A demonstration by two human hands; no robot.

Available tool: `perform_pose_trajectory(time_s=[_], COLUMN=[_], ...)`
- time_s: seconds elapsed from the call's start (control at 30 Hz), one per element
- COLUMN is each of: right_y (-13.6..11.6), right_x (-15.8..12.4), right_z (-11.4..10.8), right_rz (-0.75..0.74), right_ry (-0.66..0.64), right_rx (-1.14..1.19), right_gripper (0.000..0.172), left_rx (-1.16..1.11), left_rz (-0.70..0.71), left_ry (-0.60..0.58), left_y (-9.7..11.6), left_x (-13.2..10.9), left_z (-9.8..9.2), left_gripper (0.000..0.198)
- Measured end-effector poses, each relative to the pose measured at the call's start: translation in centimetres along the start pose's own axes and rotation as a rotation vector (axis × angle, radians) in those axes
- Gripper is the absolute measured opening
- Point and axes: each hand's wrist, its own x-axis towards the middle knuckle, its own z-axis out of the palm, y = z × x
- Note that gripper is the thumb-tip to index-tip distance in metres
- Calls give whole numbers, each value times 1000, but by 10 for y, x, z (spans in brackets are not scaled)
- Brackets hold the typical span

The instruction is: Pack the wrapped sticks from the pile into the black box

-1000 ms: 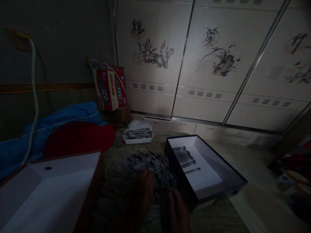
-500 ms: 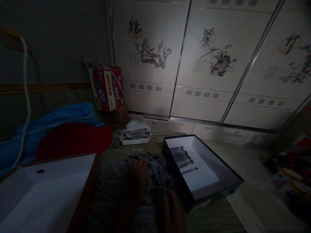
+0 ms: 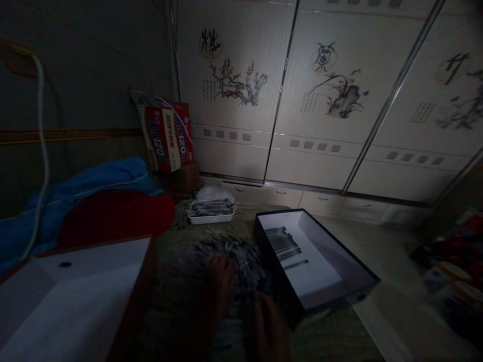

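We see our left hand (image 3: 219, 281) lying on a heap of thin dark sticks (image 3: 230, 259) piled near the front edge of the table (image 3: 332, 337), fingers spread loosely over the near side of the heap; the light is too dim for us to tell whether it grips any of them. Our right hand (image 3: 269, 327) sits just in front of the heap, close to the front edge, and we cannot tell whether it is clenched or loose.

Just right of the heap stands a black box (image 3: 354, 279) with a white inside, open on top; a row of the same sticks (image 3: 283, 243) lies at its far end. At the table's front left corner is a larger open box (image 3: 75, 296), brown outside, white within. Toward the far edge a small white tray (image 3: 210, 217) holds more sticks. Beyond the table's left edge lie a red cushion (image 3: 113, 213) and blue cloth (image 3: 94, 178).
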Motion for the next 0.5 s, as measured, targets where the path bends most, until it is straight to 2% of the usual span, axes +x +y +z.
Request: perform_pose_trajectory(time_s=[0.13, 0.33, 0.4, 0.5], right_y=[1, 1, 1, -4], right_x=[-2, -6, -11, -15], right_z=[0, -7, -8, -6], right_rz=[14, -41, -50, -73], right_ry=[6, -7, 3, -11], right_rx=[-46, -121, -140, -153], right_gripper=[36, 34, 35, 38], left_rx=[-155, -339, -545, -1042], left_rz=[-24, -165, -307, -518], left_ry=[-29, 60, 155, 272], left_y=[1, -1, -6, -16], left_x=[-4, -4, -11, -24], left_z=[-1, 7, 7, 1], left_gripper=[23, 20, 19, 31])
